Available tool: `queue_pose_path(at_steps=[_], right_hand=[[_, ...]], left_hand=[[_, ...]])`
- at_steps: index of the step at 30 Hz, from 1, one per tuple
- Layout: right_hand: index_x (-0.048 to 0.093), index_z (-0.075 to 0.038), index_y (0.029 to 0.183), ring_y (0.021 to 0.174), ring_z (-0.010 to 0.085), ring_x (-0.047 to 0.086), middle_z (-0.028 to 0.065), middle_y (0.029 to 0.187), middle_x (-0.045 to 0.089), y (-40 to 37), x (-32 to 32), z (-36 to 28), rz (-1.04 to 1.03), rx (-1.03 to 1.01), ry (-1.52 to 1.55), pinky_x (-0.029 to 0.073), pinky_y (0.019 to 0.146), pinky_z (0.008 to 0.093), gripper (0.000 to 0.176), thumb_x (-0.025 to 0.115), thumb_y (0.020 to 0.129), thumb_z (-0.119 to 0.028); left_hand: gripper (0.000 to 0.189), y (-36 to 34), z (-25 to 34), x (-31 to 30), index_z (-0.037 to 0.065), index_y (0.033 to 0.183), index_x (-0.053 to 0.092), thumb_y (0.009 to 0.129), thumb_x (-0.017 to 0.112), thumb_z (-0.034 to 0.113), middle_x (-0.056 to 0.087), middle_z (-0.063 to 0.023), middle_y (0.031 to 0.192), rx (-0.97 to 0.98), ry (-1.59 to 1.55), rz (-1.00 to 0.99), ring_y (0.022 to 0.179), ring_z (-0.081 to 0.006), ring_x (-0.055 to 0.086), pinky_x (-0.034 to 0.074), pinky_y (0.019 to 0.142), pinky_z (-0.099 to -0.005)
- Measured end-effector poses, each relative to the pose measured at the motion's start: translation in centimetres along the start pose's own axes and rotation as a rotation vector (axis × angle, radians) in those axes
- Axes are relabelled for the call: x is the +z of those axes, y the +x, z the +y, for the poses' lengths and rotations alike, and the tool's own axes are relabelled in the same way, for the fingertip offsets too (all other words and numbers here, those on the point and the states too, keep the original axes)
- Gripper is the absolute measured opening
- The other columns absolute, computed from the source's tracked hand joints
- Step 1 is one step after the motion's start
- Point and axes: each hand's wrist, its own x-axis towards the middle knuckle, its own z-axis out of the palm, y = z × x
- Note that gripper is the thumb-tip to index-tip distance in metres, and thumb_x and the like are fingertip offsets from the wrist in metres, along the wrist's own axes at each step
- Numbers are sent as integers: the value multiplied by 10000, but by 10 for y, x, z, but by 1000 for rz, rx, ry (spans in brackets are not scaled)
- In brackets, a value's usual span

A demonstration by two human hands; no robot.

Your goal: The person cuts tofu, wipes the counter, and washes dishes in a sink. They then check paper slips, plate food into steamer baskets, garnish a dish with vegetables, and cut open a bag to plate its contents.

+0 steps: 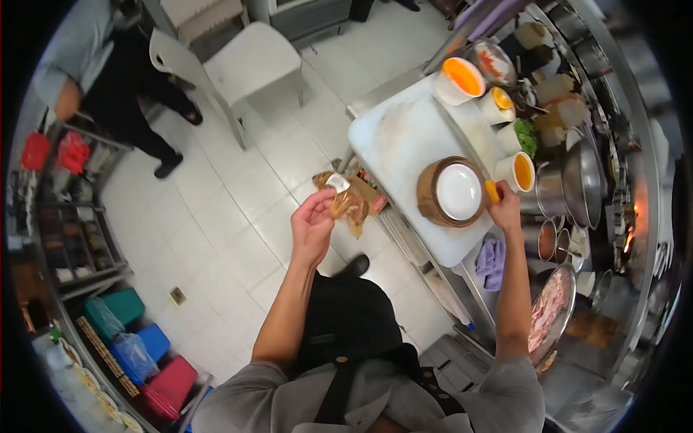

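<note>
My left hand (pixel 315 218) pinches a clear plastic bag (pixel 351 207) of brown food over the floor, left of the counter. A white label (pixel 337 182) shows on the bag. My right hand (pixel 507 210) is closed around a yellow handle (pixel 493 192) at the cutting board's right edge; what the handle belongs to is hidden. Just left of that hand, a round bamboo steamer (pixel 429 193) rests on the white cutting board (pixel 382 133), with a white plate (pixel 459 191) on top of it.
White tubs of orange food (pixel 463 77), chopped greens (pixel 525 137) and orange sauce (pixel 522 171) line the board's far side. A purple cloth (pixel 491 261) and a metal bowl of raw meat (pixel 552 307) lie nearer. Flame (pixel 629 234) burns at right. Another person (pixel 108 79) stands near a white chair (pixel 253 61).
</note>
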Motion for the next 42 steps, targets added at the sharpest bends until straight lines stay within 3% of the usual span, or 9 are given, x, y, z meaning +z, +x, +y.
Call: queue_pose_path(at_steps=[4, 6, 10, 22, 28, 30, 34, 40, 42], right_hand=[[533, -12, 865, 637, 245, 554, 134, 686, 546, -52, -33, 17, 63, 116, 165, 439, 607, 317, 253, 577, 622, -65], [549, -9, 882, 617, 157, 509, 78, 655, 520, -84, -43, 30, 110, 116, 234, 421, 588, 285, 264, 577, 620, -29], [566, -1, 889, 629, 66, 473, -6, 681, 530, -162, -50, 19, 192, 217, 575, 387, 562, 218, 271, 553, 623, 49], [548, -18, 911, 505, 86, 489, 18, 669, 530, -266, -27, -71, 313, 599, 1009, 382, 424, 219, 277, 519, 657, 88], [560, -7, 952, 501, 86, 481, 15, 653, 510, -249, 1, -148, 407, 669, 1098, 421, 419, 240, 261, 502, 704, 49], [567, -9, 982, 484, 81, 464, 8, 641, 491, -251, 30, -157, 414, 701, 1103, 407, 406, 239, 285, 489, 709, 24], [547, -31, 977, 481, 79, 492, -3, 622, 495, -253, 24, -206, 432, 803, 1022, 425, 418, 234, 206, 524, 778, -77], [383, -74, 1314, 392, 79, 432, 9, 590, 474, -229, 2, -214, 394, 711, 1199, 391, 337, 237, 424, 491, 932, -224], [359, -82, 1340, 397, 80, 438, 18, 588, 485, -199, -7, -211, 340, 666, 1264, 387, 336, 244, 440, 475, 939, -219]], left_hand=[[361, 58, 0, 68, -32, 1115, 552, 763, 513, -98, 593, -41, 942, 124, 70, -122, 832, -106, 567, 446, 775, -220], [325, 83, -28, 67, 2, 1068, 592, 750, 559, -51, 596, -38, 904, 159, 723, 0, 726, -98, 560, 459, 679, -220], [277, 82, -37, 56, 31, 1017, 617, 741, 617, -2, 607, -53, 826, 262, 1031, 76, 604, -116, 550, 474, 567, -272], [607, 153, 0, 148, 98, 1215, 522, 637, 562, -85, 546, -135, 1061, 624, 1443, -757, 996, -314, 518, 415, 888, -392], [448, 207, -17, 220, 87, 1119, 585, 678, 666, 115, 556, -179, 1094, 590, 1692, -965, 980, -316, 555, 476, 801, -390], [335, 226, -37, 236, 42, 988, 643, 718, 648, 241, 624, -171, 958, 353, 2023, -1388, 869, -320, 610, 505, 725, -430], [218, 252, -71, 228, 74, 775, 685, 732, 644, 283, 642, -145, 757, 736, 1738, -1616, 733, -287, 605, 493, 703, -393], [47, 230, -4, 242, 20, 661, 615, 670, 576, 45, 582, -143, 636, 518, 1381, -1134, 603, -247, 578, 448, 575, -352], [91, 220, 6, 262, 2, 695, 615, 640, 542, 0, 578, -159, 639, 729, 1320, -1180, 593, -252, 581, 449, 567, -349]])
